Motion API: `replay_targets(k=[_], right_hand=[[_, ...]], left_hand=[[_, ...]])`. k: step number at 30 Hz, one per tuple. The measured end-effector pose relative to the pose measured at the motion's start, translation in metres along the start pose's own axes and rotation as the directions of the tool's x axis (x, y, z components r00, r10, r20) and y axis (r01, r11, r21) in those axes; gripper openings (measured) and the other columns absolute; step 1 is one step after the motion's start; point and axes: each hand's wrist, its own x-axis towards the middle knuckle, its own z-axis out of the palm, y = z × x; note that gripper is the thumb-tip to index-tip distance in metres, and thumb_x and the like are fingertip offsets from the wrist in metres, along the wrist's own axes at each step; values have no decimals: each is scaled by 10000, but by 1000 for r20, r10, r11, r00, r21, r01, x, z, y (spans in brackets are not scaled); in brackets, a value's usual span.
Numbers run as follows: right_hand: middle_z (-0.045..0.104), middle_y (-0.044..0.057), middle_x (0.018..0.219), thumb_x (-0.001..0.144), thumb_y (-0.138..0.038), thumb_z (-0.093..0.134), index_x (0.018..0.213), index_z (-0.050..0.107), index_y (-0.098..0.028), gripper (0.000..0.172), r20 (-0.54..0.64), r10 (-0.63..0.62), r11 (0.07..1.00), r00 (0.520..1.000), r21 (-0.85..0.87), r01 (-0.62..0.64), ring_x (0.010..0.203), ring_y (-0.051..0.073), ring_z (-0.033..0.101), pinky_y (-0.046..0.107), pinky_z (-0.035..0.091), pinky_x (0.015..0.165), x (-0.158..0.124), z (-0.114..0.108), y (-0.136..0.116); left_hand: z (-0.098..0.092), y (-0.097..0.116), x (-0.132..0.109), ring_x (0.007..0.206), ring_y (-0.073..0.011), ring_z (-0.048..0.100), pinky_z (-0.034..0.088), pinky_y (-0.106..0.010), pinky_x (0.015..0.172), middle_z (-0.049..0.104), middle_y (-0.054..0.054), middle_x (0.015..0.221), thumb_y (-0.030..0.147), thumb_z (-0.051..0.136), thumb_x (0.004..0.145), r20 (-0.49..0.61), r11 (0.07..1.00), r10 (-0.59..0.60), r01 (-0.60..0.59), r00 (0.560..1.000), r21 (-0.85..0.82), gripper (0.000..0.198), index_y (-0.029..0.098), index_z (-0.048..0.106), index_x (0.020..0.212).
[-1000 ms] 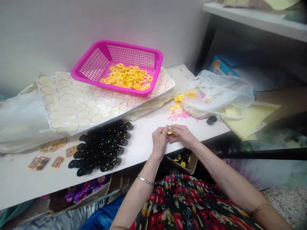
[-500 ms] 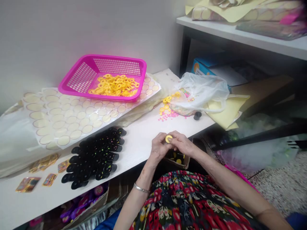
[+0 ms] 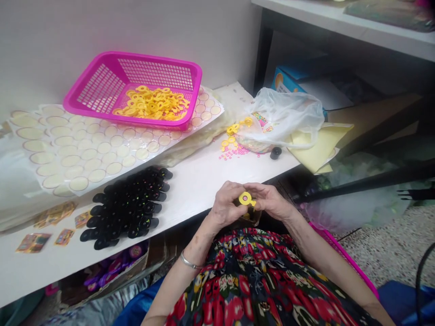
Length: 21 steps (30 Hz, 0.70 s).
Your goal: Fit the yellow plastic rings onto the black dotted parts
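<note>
My left hand [image 3: 228,203] is closed around a small yellow plastic piece [image 3: 245,198], which has a round head with a pinkish centre and a short tail. At the tail end, the closed fingers of my right hand [image 3: 272,202] grip the same piece. What lies behind it between the palms is hidden. Just below my hands, partly covered by them, is an open box [image 3: 252,221] with dark and yellow parts inside. Small pink beads [image 3: 238,152] and a few loose yellow pieces [image 3: 232,129] lie on the white table [image 3: 190,190] beyond my hands.
A pink basket [image 3: 81,111] of yellow pieces stands on sticker sheets [image 3: 102,147] at the back. Rows of black parts [image 3: 125,208] and small printed cards [image 3: 33,243] lie to the left. A plastic bag [image 3: 288,113] and a black cylinder [image 3: 275,153] are farther right.
The yellow piece has turned, so its pinkish centre and tail now show where a thumb covered its face. My right hand has shifted slightly right, and the camera has tilted down.
</note>
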Motion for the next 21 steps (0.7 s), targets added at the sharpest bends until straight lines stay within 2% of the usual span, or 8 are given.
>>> replay_targets(k=[3, 7, 10, 13, 16, 21], right_hand=[[662, 49, 1032, 503, -155, 804, 1026, 647, -196, 547, -19, 23, 1000, 1000, -13, -23, 956, 177, 604, 331, 450, 886, -3, 1, -2], [671, 29, 983, 504, -127, 796, 1041, 638, -186, 563, -18, 66, 992, 998, -109, -67, 894, 163, 620, 313, 470, 847, -11, 0, -9], [671, 31, 978, 597, -171, 756, 1071, 631, -179, 490, 15, 73, 982, 997, -178, -70, 882, 162, 619, 304, 479, 822, -20, 0, -12], [667, 29, 994, 637, -188, 735, 1079, 629, -184, 455, -21, 10, 992, 1000, -127, -13, 883, 152, 615, 282, 479, 809, -27, 0, -8], [663, 27, 1001, 617, -163, 746, 1088, 626, -190, 487, -30, 1, 999, 1000, -37, -2, 875, 143, 612, 268, 476, 802, -32, -1, -3], [660, 7, 937, 510, -75, 782, 1094, 625, -186, 616, 13, 83, 996, 996, 9, -83, 818, 126, 595, 232, 471, 733, -36, 0, -6]], left_hand=[[6, 7, -2, 706, -170, 502, 386, -321, 671, 645, -52, 759, 207, 583, 673, 52, 962, 178, -185, 983, 201, 94, 177, 631, 749], [13, 17, -4, 683, -163, 496, 366, -326, 651, 637, -45, 713, 253, 541, 724, 70, 907, 258, -266, 964, 326, 103, 173, 600, 696], [17, 22, -4, 697, -157, 501, 384, -331, 683, 643, -39, 736, 229, 531, 714, 45, 925, 263, -265, 964, 272, 82, 179, 595, 705], [19, 25, -5, 735, -157, 498, 407, -335, 719, 646, -42, 782, 185, 557, 682, -14, 961, 246, -242, 969, 134, 111, 177, 614, 777], [20, 27, -6, 788, -172, 484, 419, -349, 746, 642, -50, 823, 205, 593, 675, -24, 975, 220, -219, 975, 39, 176, 177, 632, 844], [23, 29, -8, 795, -183, 479, 416, -368, 764, 625, -56, 756, 340, 613, 720, 22, 974, 225, -225, 974, 37, 177, 174, 642, 773]])
